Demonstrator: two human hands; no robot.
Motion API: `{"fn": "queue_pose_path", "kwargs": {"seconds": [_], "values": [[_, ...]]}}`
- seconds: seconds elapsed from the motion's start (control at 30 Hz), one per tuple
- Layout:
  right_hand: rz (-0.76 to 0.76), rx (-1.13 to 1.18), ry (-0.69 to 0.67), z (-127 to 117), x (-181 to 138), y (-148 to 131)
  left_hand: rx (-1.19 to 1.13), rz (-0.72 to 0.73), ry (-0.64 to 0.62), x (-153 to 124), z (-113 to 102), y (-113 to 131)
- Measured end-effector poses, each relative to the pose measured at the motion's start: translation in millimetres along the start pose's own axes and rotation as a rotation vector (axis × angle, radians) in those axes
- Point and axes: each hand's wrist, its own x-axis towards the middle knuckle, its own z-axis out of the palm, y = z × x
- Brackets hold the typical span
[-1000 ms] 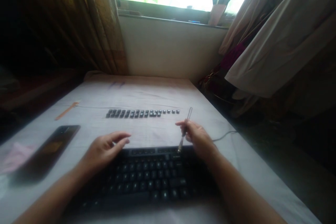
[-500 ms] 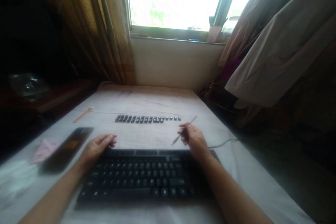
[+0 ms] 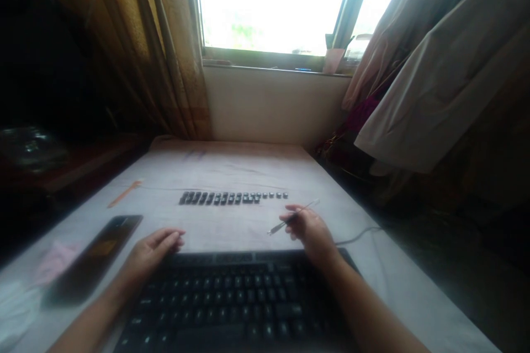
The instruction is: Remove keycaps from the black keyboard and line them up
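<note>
My right hand [image 3: 312,231] is closed round a slim tool [image 3: 278,228] with a pointed near end and a thin, pale far end. It hovers over the right part of the black keyboard's [image 3: 232,256] back edge. At the keyboard's back left corner is my left hand [image 3: 155,248], with its fingers curled and thumb against them. Whatever it may hold is hidden. Beyond both hands, several small dark keycaps [image 3: 217,198] lie in rows on the white cloth, with a few paler ones at the right end. My right forearm covers part of the keyboard.
A dark phone [image 3: 97,256] lies left of my left hand, beside a pink cloth [image 3: 56,262]. An orange stick [image 3: 123,194] sits farther back. The keyboard cable [image 3: 359,235] trails right. A curtain [image 3: 182,55], window and hanging clothes [image 3: 409,94] surround the table [image 3: 236,162].
The view has tilted up, so the table and keyboard sit lower in the picture. The slim tool in my right hand has turned flatter. My left hand stays closed by the keyboard.
</note>
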Motion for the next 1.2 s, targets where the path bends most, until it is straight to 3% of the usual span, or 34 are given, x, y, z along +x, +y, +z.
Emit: {"fn": "queue_pose_path", "kwargs": {"seconds": [0.3, 0.83, 1.2], "values": [[-0.020, -0.066, -0.010, 7, -8, -1, 0.060, 0.062, -0.008, -1, 4, 5], [-0.088, -0.119, -0.016, 3, -4, -3, 0.092, 0.003, 0.012, -1, 5, 7], [-0.016, -0.155, -0.085, 2, -12, -12, 0.145, -0.020, 0.001, 0, 2, -3]]}}
